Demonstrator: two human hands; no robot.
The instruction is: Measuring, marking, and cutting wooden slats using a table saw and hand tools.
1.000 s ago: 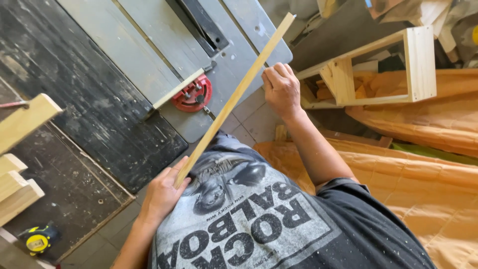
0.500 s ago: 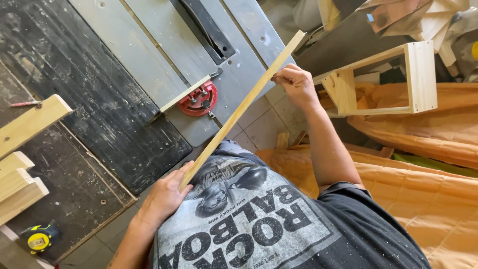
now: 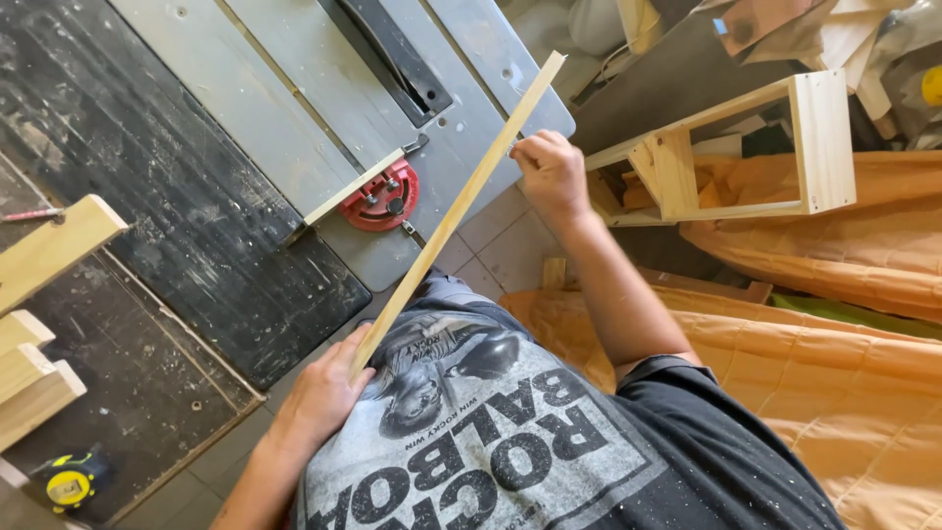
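Observation:
A long thin strip of pale wood [image 3: 446, 226] runs diagonally from my belly up over the corner of a grey table saw [image 3: 294, 108]. My left hand [image 3: 319, 397] grips the strip's near end against my grey printed shirt. My right hand [image 3: 551, 175] is closed on the strip near its far end, just off the saw table's edge. The strip sits above the saw table, beside a red mitre gauge [image 3: 383, 201] with a wooden fence.
A black insert [image 3: 392, 59] lies in the saw top. A dark worn bench [image 3: 167, 226] carries wood blocks [image 3: 39, 255] and a yellow tape measure [image 3: 67, 486]. At right stand an open wooden frame [image 3: 746, 147] and an orange quilted cloth [image 3: 834, 353].
My right hand has slid along the strip toward its far end. My left hand has kept hold of the near end.

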